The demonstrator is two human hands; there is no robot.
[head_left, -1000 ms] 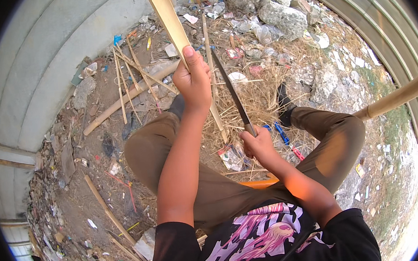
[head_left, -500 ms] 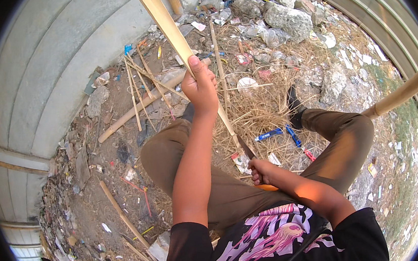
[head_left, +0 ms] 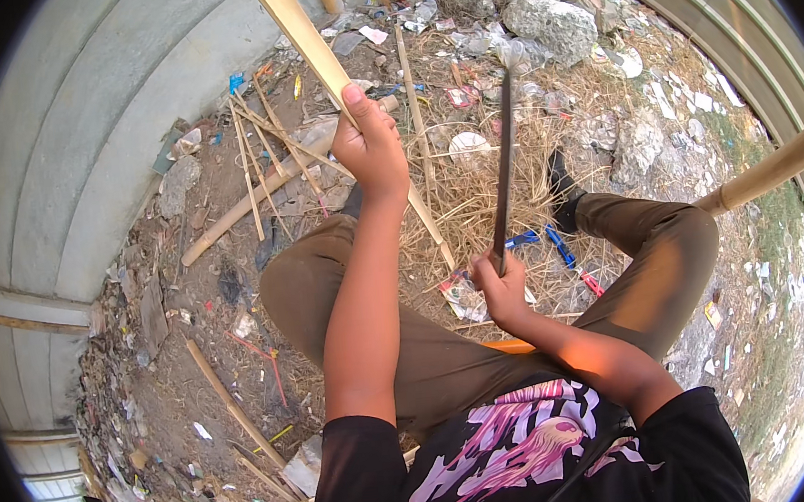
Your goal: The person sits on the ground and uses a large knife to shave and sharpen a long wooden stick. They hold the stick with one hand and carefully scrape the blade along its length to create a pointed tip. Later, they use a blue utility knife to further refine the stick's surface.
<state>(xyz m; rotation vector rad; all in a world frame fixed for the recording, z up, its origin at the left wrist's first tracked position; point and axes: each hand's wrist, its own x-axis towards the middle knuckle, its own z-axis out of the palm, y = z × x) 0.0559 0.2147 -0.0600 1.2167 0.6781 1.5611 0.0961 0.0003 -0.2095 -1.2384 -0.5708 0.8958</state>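
Note:
My left hand [head_left: 371,153] is closed around a long, pale bamboo slat [head_left: 299,38], its thumb pressed along the upper face. The slat slants from the top of the view down to its lower end between my legs. In my right hand [head_left: 501,288], the handle of a machete [head_left: 506,156] is gripped, mostly hidden by the fingers. Its long dark blade points up and away, apart from the slat. Below the slat lie heaped dry bamboo shavings [head_left: 462,222]. Close to my right hand are a blue tool [head_left: 522,240] and another blue one [head_left: 560,247].
Thin bamboo strips [head_left: 248,174] and a thick bamboo pole [head_left: 250,205] lie at the left. Rocks [head_left: 550,28] and litter cover the far ground. A grey wall [head_left: 104,124] curves along the left. Another bamboo pole [head_left: 772,164] juts in from the right.
My right hand has lifted the machete away from the slat's lower end, swinging its blade upward. My left hand still holds the slat, with only a small shift.

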